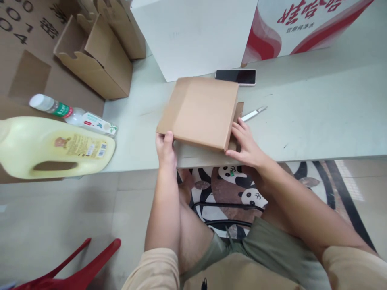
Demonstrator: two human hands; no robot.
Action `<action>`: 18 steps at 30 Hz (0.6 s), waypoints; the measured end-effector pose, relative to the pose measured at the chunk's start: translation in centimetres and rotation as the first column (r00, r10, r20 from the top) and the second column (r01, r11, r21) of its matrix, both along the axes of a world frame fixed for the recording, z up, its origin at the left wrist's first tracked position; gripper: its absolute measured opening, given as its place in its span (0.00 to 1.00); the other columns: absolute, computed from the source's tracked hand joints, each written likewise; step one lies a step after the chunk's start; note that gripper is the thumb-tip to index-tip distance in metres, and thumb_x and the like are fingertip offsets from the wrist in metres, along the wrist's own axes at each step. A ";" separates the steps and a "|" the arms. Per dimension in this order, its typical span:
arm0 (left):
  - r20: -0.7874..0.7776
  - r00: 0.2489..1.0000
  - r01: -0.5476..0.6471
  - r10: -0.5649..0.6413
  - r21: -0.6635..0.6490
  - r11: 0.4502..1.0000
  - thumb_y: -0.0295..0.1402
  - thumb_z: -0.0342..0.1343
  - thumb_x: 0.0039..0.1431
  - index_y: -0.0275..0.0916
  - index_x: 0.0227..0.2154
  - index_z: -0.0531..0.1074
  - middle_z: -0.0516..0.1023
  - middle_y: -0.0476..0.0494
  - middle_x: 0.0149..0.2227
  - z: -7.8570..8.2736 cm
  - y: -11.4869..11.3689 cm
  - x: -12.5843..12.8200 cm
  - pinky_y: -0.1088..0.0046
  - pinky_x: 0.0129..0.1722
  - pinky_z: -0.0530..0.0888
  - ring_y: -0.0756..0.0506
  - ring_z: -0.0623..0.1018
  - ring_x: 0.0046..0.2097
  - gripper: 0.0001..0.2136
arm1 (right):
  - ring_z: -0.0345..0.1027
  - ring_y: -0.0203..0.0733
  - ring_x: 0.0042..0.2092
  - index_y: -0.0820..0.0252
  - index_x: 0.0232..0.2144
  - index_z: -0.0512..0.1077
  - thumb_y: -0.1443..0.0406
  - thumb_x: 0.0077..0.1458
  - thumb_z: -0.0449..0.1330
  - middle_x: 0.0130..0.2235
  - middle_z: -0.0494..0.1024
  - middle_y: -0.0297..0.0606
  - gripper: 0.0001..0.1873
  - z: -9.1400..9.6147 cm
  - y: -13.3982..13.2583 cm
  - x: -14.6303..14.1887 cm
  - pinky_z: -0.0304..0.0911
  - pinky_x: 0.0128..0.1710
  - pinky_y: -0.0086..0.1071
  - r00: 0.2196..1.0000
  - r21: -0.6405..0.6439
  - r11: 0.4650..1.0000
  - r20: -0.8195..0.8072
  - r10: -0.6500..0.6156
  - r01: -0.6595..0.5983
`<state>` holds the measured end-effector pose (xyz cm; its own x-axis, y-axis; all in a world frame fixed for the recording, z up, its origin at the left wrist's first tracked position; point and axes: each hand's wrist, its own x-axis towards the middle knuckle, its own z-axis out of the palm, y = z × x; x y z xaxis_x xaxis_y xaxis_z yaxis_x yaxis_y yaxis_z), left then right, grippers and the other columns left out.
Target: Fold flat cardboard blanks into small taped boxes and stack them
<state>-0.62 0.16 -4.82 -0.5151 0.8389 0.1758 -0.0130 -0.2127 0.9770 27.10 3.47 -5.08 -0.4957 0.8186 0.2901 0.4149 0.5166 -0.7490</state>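
Note:
A flat brown cardboard box (201,110) lies on the pale table (302,121) near its front edge. My left hand (165,149) grips the box's near left corner, thumb on top, fingers curled under. My right hand (246,145) rests against the box's near right corner with fingers stretched out and pressing on a side flap. Both forearms reach up from my lap.
A black phone (236,76) and a white pen-like tool (253,114) lie past the box. At left are a yellow jug (51,147), a small bottle (72,114) and folded cartons (96,60). A white board (193,32) stands behind. A red chair (75,270) stands on the floor.

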 end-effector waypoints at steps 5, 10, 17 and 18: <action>-0.203 0.975 0.072 -0.089 -0.085 0.994 0.66 0.58 0.49 0.39 0.42 0.76 0.81 0.35 0.43 -0.3 -0.1 0.1 0.57 0.61 0.70 0.35 0.77 0.57 0.33 | 0.48 0.67 0.72 0.50 0.68 0.54 0.34 0.43 0.65 0.69 0.60 0.50 0.57 0.6 -0.1 -0.1 0.44 0.71 0.65 0.988 -0.008 0.998 -0.143 -0.060 0.060; -0.329 0.939 0.073 -0.098 -0.089 0.993 0.67 0.59 0.47 0.37 0.42 0.76 0.81 0.33 0.42 -0.2 -0.3 0.6 0.56 0.61 0.71 0.35 0.79 0.54 0.36 | 0.64 0.57 0.64 0.52 0.63 0.60 0.41 0.42 0.71 0.63 0.69 0.50 0.51 0.3 -0.4 -0.9 0.63 0.64 0.53 0.909 -0.184 0.980 -0.390 -0.146 0.079; -0.164 0.968 -0.198 0.190 -0.035 0.980 0.65 0.63 0.44 0.39 0.51 0.70 0.77 0.38 0.45 0.2 0.0 0.9 0.60 0.61 0.69 0.40 0.77 0.53 0.39 | 0.76 0.48 0.46 0.54 0.44 0.75 0.49 0.50 0.70 0.45 0.82 0.40 0.24 0.8 -0.8 -1.5 0.75 0.46 0.43 0.837 -0.310 0.937 -0.461 -0.295 0.159; -0.149 0.970 -0.199 0.193 -0.032 0.979 0.64 0.64 0.45 0.38 0.48 0.72 0.77 0.39 0.43 0.5 0.0 0.8 0.61 0.58 0.71 0.41 0.78 0.50 0.37 | 0.76 0.47 0.43 0.54 0.42 0.75 0.50 0.51 0.69 0.42 0.82 0.39 0.21 0.8 -0.8 -1.4 0.74 0.43 0.42 0.823 -0.315 0.929 -0.462 -0.329 0.195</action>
<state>0.22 0.16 -4.35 -0.6423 0.7331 0.2236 0.1666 -0.1512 0.9744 25.68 2.67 -4.24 -0.0937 0.9727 0.2121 0.0430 0.2168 -0.9753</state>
